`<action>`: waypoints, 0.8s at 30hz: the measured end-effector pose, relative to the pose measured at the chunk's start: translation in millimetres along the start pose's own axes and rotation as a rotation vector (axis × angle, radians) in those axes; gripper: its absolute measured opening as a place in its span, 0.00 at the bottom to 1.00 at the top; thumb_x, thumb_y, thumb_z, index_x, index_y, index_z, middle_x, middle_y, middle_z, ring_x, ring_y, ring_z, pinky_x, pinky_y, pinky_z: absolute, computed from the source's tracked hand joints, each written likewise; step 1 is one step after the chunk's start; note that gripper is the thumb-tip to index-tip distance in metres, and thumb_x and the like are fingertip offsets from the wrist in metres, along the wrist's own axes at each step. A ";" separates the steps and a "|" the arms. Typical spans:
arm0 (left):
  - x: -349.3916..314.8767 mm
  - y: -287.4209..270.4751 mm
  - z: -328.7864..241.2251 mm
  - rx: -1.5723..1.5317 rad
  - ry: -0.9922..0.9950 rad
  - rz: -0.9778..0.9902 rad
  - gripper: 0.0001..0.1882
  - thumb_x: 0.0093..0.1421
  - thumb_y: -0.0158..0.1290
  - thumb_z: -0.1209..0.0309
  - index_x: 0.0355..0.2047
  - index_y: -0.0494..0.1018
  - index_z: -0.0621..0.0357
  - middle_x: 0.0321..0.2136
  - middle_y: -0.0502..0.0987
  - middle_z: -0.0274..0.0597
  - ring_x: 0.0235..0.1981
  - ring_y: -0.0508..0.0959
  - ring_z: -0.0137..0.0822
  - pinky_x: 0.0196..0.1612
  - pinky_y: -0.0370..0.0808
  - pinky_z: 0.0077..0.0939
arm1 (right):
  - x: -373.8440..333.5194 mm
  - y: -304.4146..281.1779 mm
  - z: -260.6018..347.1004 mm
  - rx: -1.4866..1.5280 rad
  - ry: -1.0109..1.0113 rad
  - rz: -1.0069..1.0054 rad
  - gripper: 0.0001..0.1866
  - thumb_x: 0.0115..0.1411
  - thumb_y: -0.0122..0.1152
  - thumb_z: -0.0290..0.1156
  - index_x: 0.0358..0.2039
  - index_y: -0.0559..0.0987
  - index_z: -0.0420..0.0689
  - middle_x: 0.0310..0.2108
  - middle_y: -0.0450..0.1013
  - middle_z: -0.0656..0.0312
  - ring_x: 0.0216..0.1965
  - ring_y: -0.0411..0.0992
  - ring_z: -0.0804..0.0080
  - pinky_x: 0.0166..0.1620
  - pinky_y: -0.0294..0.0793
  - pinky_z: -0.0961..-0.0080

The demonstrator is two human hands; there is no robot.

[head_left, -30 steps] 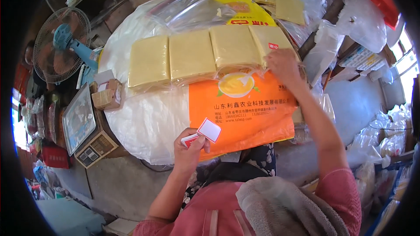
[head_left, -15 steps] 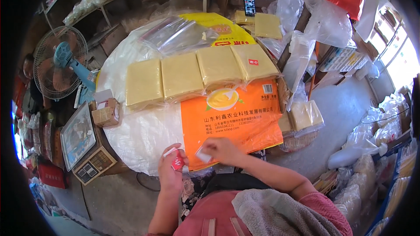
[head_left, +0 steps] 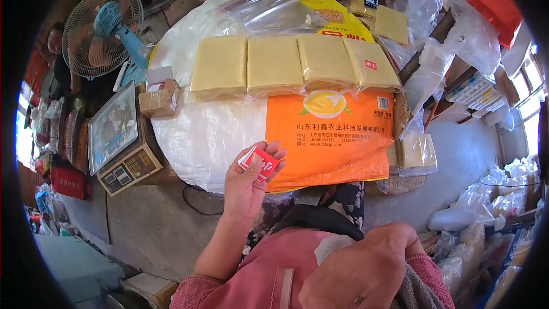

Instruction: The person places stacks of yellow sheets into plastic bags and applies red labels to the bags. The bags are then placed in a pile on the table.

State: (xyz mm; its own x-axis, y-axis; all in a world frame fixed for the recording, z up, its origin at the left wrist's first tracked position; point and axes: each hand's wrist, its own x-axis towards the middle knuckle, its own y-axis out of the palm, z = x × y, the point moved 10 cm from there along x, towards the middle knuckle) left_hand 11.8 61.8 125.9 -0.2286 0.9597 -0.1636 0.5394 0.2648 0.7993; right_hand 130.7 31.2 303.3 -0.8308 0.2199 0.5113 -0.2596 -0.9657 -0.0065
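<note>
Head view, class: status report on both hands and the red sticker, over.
Left hand raised, grip shut on red sticker. Right hand low at the body, holding nothing visible. Four bagged yellow blocks ahead, path unobstructed.
</note>
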 end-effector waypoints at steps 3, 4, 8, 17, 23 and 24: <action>2.5 7.7 11.4 -0.001 -0.023 0.040 0.15 0.62 0.50 0.73 0.47 0.67 0.66 0.47 0.74 0.55 0.49 0.75 0.48 0.54 0.73 0.40 | -8.6 -11.8 26.1 0.050 -0.265 -0.086 0.08 0.61 0.51 0.30 0.33 0.75 0.39 0.30 0.71 0.57 0.33 0.73 0.63 0.37 0.73 0.72; 1.8 6.0 11.9 0.002 -0.022 0.039 0.14 0.62 0.50 0.73 0.46 0.67 0.66 0.47 0.74 0.54 0.49 0.75 0.47 0.55 0.72 0.39 | -7.8 -28.2 -0.3 -0.346 0.018 -0.274 0.05 0.58 0.55 0.27 0.32 0.75 0.39 0.30 0.73 0.58 0.31 0.74 0.65 0.34 0.72 0.76; -1.8 10.9 14.7 -0.006 -0.013 0.066 0.12 0.62 0.50 0.73 0.44 0.68 0.65 0.47 0.74 0.54 0.49 0.75 0.44 0.56 0.70 0.36 | -29.1 -68.2 -53.7 -0.885 0.267 -0.633 0.06 0.57 0.60 0.29 0.34 0.76 0.41 0.31 0.72 0.59 0.28 0.73 0.65 0.32 0.71 0.74; -6.7 20.9 27.3 0.056 -0.096 0.030 0.15 0.64 0.48 0.67 0.46 0.67 0.64 0.49 0.72 0.54 0.51 0.73 0.42 0.56 0.70 0.36 | -51.6 -83.0 -106.6 -0.625 0.486 -0.653 0.08 0.51 0.68 0.27 0.28 0.78 0.37 0.26 0.73 0.61 0.26 0.70 0.77 0.31 0.70 0.82; -5.8 16.4 23.5 -0.010 -0.064 0.002 0.14 0.65 0.47 0.66 0.45 0.69 0.64 0.45 0.74 0.52 0.46 0.76 0.37 0.52 0.72 0.31 | -60.9 -91.2 -113.4 -0.490 0.543 -0.700 0.07 0.57 0.62 0.25 0.35 0.78 0.36 0.29 0.74 0.63 0.27 0.71 0.81 0.32 0.71 0.84; -5.3 10.3 20.8 0.059 -0.037 -0.006 0.13 0.65 0.48 0.67 0.43 0.70 0.64 0.40 0.76 0.49 0.40 0.76 0.35 0.47 0.74 0.28 | -63.0 -92.8 -114.7 -0.336 0.532 -0.754 0.09 0.58 0.61 0.25 0.38 0.77 0.35 0.29 0.74 0.63 0.27 0.71 0.82 0.32 0.72 0.85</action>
State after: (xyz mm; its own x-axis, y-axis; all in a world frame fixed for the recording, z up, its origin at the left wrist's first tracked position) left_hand 35.4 61.4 123.0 -0.2027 0.9606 -0.1900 0.5853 0.2744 0.7630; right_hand 150.5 122.8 173.1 -0.4815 0.8760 0.0287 -0.8714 -0.4749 -0.1229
